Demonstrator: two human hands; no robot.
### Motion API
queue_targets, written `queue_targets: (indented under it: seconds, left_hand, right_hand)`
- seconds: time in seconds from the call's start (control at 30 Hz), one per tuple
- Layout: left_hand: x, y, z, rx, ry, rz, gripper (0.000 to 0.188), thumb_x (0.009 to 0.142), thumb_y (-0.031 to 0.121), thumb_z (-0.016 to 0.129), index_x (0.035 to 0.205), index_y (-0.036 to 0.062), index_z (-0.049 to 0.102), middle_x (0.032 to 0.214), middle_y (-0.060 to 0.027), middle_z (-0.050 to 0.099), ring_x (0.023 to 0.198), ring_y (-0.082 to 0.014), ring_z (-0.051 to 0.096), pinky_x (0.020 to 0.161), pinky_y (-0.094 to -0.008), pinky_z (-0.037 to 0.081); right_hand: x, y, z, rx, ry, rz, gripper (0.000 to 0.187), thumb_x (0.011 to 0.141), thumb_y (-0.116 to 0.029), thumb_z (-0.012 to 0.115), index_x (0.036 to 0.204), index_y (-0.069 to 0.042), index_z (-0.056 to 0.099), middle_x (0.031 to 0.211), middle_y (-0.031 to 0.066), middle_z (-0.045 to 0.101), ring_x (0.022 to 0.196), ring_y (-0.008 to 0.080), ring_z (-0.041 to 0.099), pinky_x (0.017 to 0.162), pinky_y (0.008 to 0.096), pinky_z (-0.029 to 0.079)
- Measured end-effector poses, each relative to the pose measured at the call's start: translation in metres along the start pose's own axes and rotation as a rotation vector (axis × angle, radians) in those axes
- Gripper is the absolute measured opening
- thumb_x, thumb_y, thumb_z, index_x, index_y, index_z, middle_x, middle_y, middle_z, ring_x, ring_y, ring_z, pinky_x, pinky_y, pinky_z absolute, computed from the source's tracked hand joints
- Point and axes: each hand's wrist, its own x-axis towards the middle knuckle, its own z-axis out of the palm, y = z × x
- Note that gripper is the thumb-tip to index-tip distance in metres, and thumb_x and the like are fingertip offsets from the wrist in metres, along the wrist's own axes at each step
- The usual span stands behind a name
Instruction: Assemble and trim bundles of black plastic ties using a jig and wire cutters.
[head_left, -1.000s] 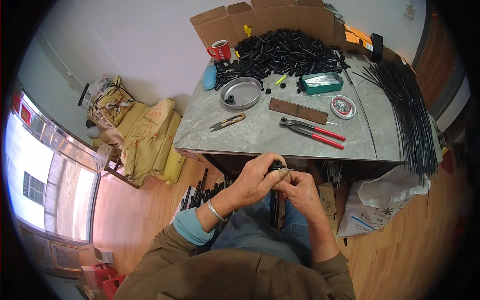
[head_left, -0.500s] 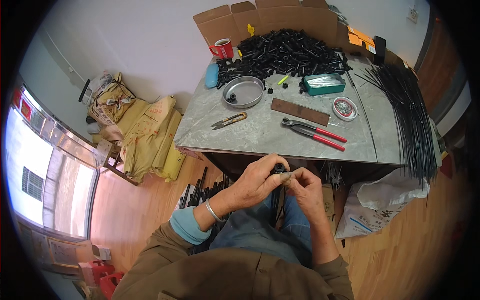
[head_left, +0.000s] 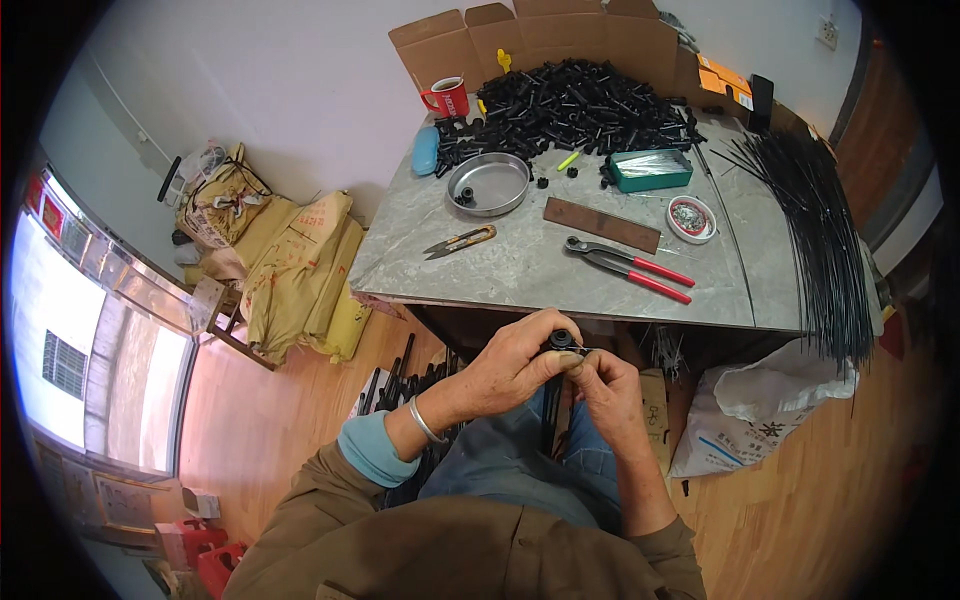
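Just in front of the table edge, my left hand [head_left: 505, 368] is closed around the top of a long black rod with a round, ringed end [head_left: 562, 341]. The rod's dark shaft [head_left: 549, 415] hangs down between my knees. My right hand [head_left: 612, 388] pinches thumb and finger together against the side of that round end. A thin, light wire-like piece seems to run from the pinch to the black end; it is too small to make out fully. Both hands nearly touch.
On the grey table [head_left: 400, 255] lie red-handled pincers [head_left: 630, 270], thread snips [head_left: 460, 243], a rusty flat bar [head_left: 600, 225], a round metal pan [head_left: 489, 207], a green box of thin metal pins [head_left: 650, 182] and a heap of black parts [head_left: 590, 105]. Black rods [head_left: 825, 240] overhang the right edge.
My right hand has shifted slightly left and down, its fingers bunched closer to the black end. A thin light piece now shows beside that end. The left hand keeps its hold.
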Motion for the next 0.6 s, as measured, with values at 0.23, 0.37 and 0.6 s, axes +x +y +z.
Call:
queue_targets:
  seconds: [0.23, 0.37, 0.6]
  left_hand:
    - [0.000, 0.000, 0.001, -0.050, 0.022, 0.036, 0.016, 0.090, 0.014, 0.058, 0.099, 0.0013, 0.056, 0.086, -0.0076, 0.057, 0.079, -0.0164, 0.057, 0.073, -0.0282, 0.046]
    - [-0.001, 0.000, 0.002, -0.111, -0.011, -0.012, 0.015, 0.089, 0.013, 0.059, 0.099, 0.0011, 0.056, 0.086, -0.0060, 0.057, 0.078, -0.0133, 0.055, 0.071, -0.0271, 0.046]
    - [-0.004, -0.004, 0.000, -0.227, -0.065, -0.051, 0.016, 0.092, 0.017, 0.056, 0.095, 0.0021, 0.052, 0.085, -0.0019, 0.051, 0.077, -0.0090, 0.048, 0.070, -0.0250, 0.043]
  right_hand:
    - [-0.005, -0.002, 0.000, 0.041, -0.028, 0.003, 0.032, 0.089, -0.022, 0.067, 0.066, -0.005, 0.052, 0.060, -0.0019, 0.054, 0.056, 0.0038, 0.047, 0.049, 0.0212, 0.037]
    - [-0.005, -0.009, -0.002, 0.123, -0.100, 0.050, 0.032, 0.090, -0.020, 0.067, 0.066, -0.005, 0.051, 0.060, -0.0014, 0.054, 0.055, 0.0042, 0.049, 0.050, 0.0209, 0.038]
    - [-0.007, -0.009, -0.001, 0.052, -0.120, 0.021, 0.031, 0.090, -0.020, 0.066, 0.067, -0.004, 0.052, 0.060, -0.0005, 0.055, 0.054, 0.0047, 0.050, 0.049, 0.0216, 0.040]
